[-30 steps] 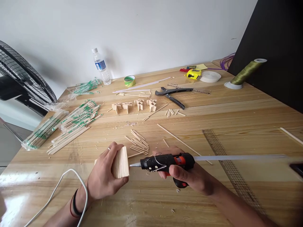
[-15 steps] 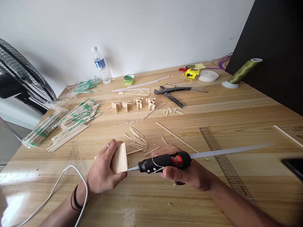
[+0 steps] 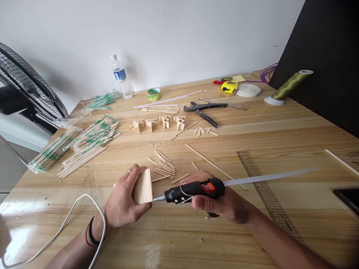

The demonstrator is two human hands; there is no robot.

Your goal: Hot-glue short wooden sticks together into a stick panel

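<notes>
The person's left hand (image 3: 122, 203) holds a pale, ridged rectangular block of side-by-side wooden sticks (image 3: 143, 187) above the wood-grained desk (image 3: 174, 243), its fingers pinching the block along its edges. The right hand (image 3: 223, 207) has its fingers wrapped around a black-and-orange glue gun (image 3: 183, 192), whose tapered grey nozzle (image 3: 159, 198) points at the block's lower right corner. A translucent white glue stick (image 3: 269, 178) projects from the gun's rear.

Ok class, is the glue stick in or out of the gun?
Partly in: the glue stick protrudes from the back of the glue gun.
</notes>
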